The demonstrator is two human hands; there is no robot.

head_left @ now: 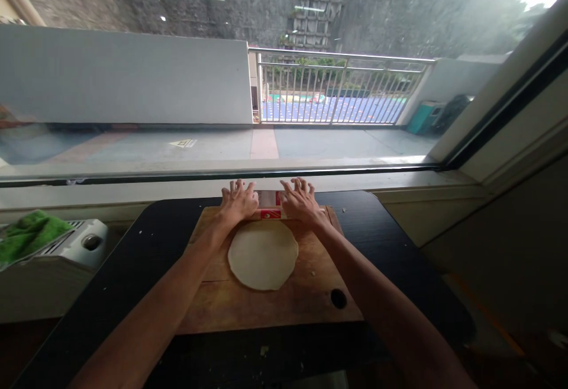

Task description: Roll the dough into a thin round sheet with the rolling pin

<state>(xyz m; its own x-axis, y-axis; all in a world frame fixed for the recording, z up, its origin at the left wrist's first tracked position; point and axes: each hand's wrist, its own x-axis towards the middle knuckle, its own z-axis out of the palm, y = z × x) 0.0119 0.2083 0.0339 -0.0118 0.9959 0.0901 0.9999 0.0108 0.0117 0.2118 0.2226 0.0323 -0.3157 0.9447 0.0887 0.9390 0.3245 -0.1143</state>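
Observation:
A flat round sheet of pale dough [263, 254] lies on a wooden cutting board [306, 294]. At the dough's far edge lies a rolling pin [268, 214] with a red and white label. My left hand [238, 201] presses palm-down on its left end with fingers spread. My right hand [302, 201] presses the same way on its right end. Both forearms reach forward over the board.
The board sits on a black table [146, 247] below a wide window. A white appliance [75, 241] with a green cloth [26, 235] on it stands at the left. The board has a round hole [338, 298] near its right front corner.

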